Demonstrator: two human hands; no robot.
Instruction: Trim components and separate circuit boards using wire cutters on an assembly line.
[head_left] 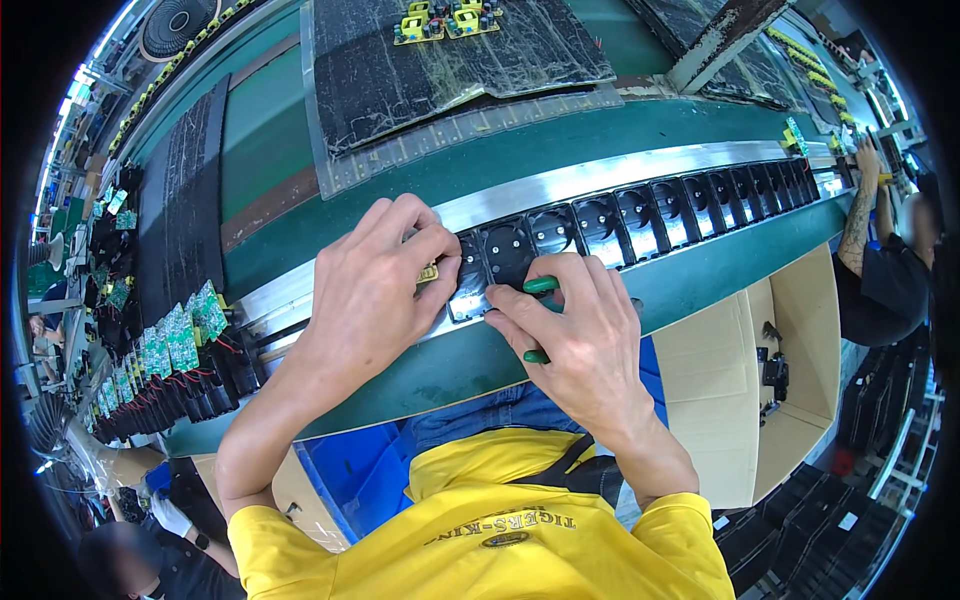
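Note:
My left hand [385, 270] is closed over the left end of a row of black plastic housings [600, 228], pinching a small circuit board with a yellow part [428, 273], mostly covered by the fingers. My right hand [580, 335] holds pliers with green handles [541, 285] in its palm; their jaws are hidden. Thumb and index finger of that hand come together at the front edge of a nearby housing, close to the left fingertips. Whether they also pinch a wire or another small part cannot be seen.
A metal rail [660, 163] runs behind the housings on the green bench. Black housings with green circuit boards [180, 340] stand at left. Yellow-part boards [445, 22] lie on a dark mat [450, 90] at the back. An open carton [710, 400] is below right; co-workers sit nearby.

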